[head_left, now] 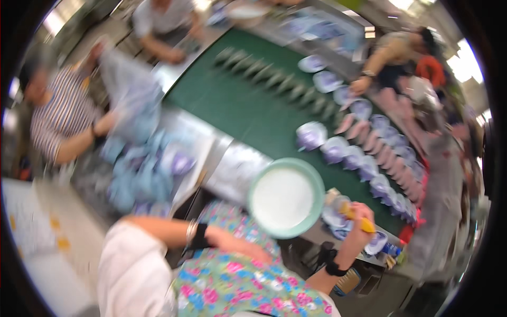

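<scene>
My right hand (359, 227) is closed around a yellow-handled brush (347, 210), its pale end pointing up and left. Close under it, several white and purple moulded pieces (376, 243) lie at the bench edge. Left of that hand stands a round pale-green basin (255, 216) with white liquid (282, 198) in it. My left hand (240, 247) is low over the flowered apron (227, 280) on my lap. Its fingers are smeared, and nothing shows in it.
A green conveyor belt (243, 111) carries rows of white-purple cupped pieces (335, 149), pink pieces (369, 142) and grey pieces (274, 79). A person in stripes (66, 116) at left holds a translucent bag (132, 95) over blue pieces (140, 179). Another person's hand (360, 85) reaches the far belt edge.
</scene>
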Demonstrator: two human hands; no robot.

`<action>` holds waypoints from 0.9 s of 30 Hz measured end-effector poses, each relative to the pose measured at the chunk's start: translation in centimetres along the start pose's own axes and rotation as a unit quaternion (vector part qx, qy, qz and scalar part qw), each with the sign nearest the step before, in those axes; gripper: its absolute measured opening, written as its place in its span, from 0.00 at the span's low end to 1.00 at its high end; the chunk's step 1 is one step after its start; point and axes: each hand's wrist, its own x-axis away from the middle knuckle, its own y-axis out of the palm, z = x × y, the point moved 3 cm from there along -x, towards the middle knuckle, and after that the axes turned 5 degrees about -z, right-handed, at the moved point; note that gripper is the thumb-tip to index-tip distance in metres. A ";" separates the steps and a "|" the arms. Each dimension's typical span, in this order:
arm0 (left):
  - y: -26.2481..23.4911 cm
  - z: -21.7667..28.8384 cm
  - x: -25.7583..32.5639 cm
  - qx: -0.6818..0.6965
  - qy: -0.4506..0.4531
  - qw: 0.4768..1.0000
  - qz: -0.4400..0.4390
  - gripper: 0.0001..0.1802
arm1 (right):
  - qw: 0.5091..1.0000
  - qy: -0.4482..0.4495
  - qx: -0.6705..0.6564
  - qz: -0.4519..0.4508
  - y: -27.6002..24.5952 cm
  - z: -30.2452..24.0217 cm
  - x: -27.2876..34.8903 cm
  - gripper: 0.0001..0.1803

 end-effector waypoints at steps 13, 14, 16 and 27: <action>-5.8 2.0 16.0 -0.237 -0.244 0.719 0.607 0.24 | 0.991 0.039 0.038 -0.120 7.1 -1.0 -1.3 0.09; -8.1 2.1 19.9 -0.356 -0.306 0.592 0.655 0.24 | 0.993 0.041 0.036 -0.109 7.6 -0.9 -1.9 0.08; -11.8 0.1 27.1 -0.473 -0.316 0.476 0.670 0.30 | 0.991 0.045 0.030 -0.126 9.0 -0.7 -3.2 0.05; -19.5 -3.5 35.5 -0.479 -0.426 0.473 0.604 0.11 | 0.986 -0.022 0.118 -0.119 13.0 -2.8 -6.2 0.08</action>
